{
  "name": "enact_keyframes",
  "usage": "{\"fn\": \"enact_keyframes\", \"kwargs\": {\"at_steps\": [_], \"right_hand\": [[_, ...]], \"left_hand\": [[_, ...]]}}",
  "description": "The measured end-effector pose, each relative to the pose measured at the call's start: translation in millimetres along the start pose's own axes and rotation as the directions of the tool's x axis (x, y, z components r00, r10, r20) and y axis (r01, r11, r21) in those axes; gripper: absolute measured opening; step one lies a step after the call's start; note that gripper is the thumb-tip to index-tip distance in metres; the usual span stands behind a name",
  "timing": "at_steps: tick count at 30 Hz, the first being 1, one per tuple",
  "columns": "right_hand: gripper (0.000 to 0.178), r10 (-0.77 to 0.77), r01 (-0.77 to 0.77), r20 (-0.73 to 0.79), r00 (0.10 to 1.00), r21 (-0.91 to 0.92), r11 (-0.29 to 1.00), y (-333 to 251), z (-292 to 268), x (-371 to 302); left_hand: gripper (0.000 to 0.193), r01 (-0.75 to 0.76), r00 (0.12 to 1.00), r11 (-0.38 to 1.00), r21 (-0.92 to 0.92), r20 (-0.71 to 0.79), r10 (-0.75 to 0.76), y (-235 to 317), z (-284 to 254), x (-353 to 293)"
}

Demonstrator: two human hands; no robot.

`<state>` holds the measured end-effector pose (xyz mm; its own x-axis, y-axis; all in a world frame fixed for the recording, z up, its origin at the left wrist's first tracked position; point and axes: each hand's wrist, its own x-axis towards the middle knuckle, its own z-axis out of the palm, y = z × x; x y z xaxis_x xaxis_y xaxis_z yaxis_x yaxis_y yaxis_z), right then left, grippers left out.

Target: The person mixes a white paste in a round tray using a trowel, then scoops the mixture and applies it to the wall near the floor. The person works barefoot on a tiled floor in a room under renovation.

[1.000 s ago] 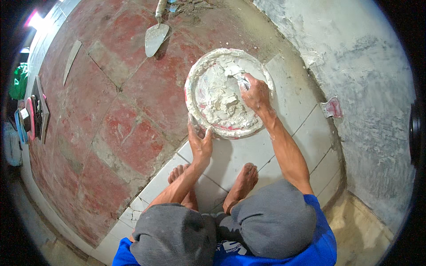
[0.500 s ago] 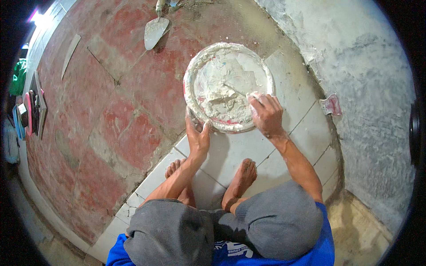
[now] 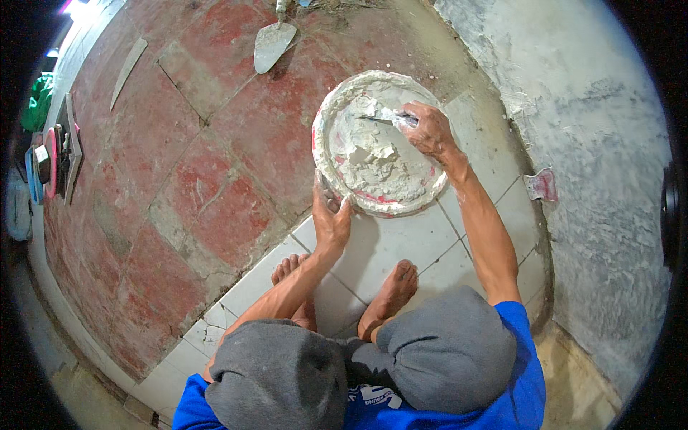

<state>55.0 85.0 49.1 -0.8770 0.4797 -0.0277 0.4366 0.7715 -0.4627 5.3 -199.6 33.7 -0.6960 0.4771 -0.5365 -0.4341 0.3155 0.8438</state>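
The left hand (image 3: 331, 218) grips the near rim of the plaster-filled basin (image 3: 380, 143), the right hand (image 3: 428, 130) closes around a scraper (image 3: 383, 118) inside it, a trowel (image 3: 272, 44) well beyond.

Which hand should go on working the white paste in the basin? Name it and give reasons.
Right. The right hand already holds the small blade over the paste, inside the basin. The left hand grips the near rim, steadying it.

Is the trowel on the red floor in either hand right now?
No: the trowel lies alone, far from the left hand and right hand.
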Motion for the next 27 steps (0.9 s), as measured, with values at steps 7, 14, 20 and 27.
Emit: {"fn": "enact_keyframes", "kwargs": {"at_steps": [7, 14, 20, 27], "right_hand": [[0.036, -0.164, 0.163, -0.010, 0.986, -0.096, 0.982, -18, -25, -39], [0.040, -0.272, 0.266, -0.022, 0.962, -0.159, 0.951, -29, -56, -83], [0.032, 0.158, -0.193, 0.212, 0.964, 0.156, 0.969, 65, -53, -70], [0.029, -0.188, 0.177, 0.117, 0.975, 0.098, 0.979, 1, 18, 15]], "left_hand": [[0.079, -0.024, 1.000, 0.999, -0.042, 0.010, 0.024, 1, -2, 1], [0.079, 0.074, 0.996, 0.994, -0.082, 0.064, -0.068, 5, -4, 2], [0.079, 0.003, 1.000, 0.999, -0.054, 0.028, -0.001, 10, 2, 1], [0.081, -0.001, 0.999, 0.995, -0.099, 0.045, 0.006, 2, -3, 3]]}}
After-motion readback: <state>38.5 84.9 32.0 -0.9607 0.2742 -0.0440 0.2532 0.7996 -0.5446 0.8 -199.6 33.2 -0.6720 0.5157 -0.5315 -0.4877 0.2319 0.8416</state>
